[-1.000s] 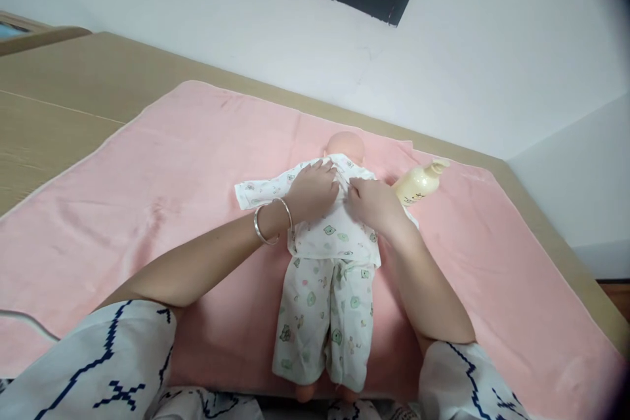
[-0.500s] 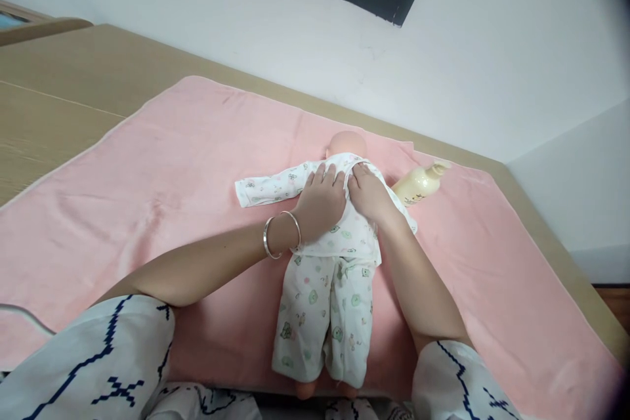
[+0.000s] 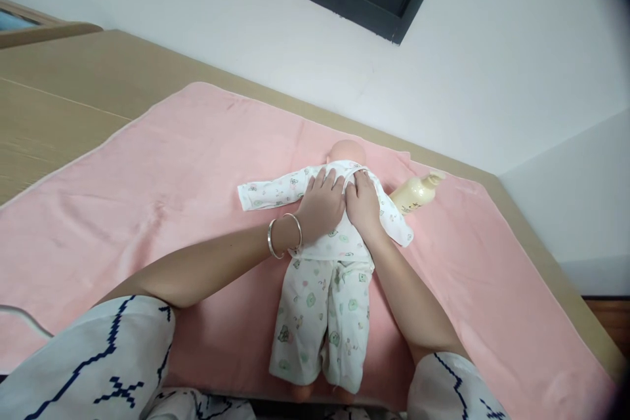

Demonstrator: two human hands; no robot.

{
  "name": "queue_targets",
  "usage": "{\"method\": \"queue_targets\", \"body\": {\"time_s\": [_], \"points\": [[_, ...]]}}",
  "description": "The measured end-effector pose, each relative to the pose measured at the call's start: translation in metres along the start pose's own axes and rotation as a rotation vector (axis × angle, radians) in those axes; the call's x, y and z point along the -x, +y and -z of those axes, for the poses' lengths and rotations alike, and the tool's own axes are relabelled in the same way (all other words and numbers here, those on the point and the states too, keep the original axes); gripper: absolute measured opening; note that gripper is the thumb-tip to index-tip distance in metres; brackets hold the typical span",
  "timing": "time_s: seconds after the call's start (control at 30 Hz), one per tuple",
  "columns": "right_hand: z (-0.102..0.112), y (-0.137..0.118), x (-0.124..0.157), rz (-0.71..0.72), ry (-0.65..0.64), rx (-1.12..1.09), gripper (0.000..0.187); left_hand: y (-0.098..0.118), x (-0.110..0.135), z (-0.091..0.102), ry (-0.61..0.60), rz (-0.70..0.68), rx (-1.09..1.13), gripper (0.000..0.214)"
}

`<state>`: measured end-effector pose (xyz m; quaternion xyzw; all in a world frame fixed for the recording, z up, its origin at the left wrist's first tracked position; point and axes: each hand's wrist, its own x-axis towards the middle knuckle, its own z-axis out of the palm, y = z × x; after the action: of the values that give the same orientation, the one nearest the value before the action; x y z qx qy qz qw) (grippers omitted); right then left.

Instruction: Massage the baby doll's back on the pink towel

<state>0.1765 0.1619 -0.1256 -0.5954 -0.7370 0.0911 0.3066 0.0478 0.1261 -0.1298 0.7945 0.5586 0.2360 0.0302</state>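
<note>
Right now, the left hand [image 3: 322,207] lies flat on the chest part of a doll's printed top [image 3: 332,246], palm down, fingers extended and slightly apart, with hold of nothing that shows. Just beside it, the right hand [image 3: 363,205] rests on the same garment, its fingers near the slanting overlapped edge below the neckline; whether they pinch any cloth, I cannot tell. Silver-coloured wrist jewellery [image 3: 270,239] circles the left wrist.

Under both hands, the baby doll [image 3: 347,151] lies stretched out, head away from the person and feet toward them. One long sleeve reaches out to the left; the other slants down to the right. White trousers [image 3: 301,315] with green and pink prints cover its legs.

Near the right-hand sleeve is a cream pump bottle [image 3: 416,192], its lower end partly hidden. Doll and bottle are on a pink blanket [image 3: 207,138], spread over a wooden tabletop [image 3: 63,82]. A pale cable [image 3: 24,316] crosses the blanket's left side. Beyond, a dark-framed window [image 3: 388,13] sits in the white wall [image 3: 147,0].
</note>
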Motion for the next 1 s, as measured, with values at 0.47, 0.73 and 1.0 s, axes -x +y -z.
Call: {"method": "queue_targets", "body": {"time_s": [0.47, 0.73, 1.0], "points": [[0.003, 0.010, 0.014, 0.092, -0.154, 0.031, 0.062, -0.040, -0.032, -0.022, 0.129, 0.012, 0.164, 0.048], [0.010, 0.013, 0.019, 0.090, -0.233, -0.043, 0.060, -0.027, -0.021, -0.022, 0.118, 0.033, 0.114, 0.048], [0.013, 0.020, 0.010, 0.085, -0.224, -0.006, 0.063, -0.021, -0.009, -0.018, 0.111, -0.074, 0.059, 0.047]]}}
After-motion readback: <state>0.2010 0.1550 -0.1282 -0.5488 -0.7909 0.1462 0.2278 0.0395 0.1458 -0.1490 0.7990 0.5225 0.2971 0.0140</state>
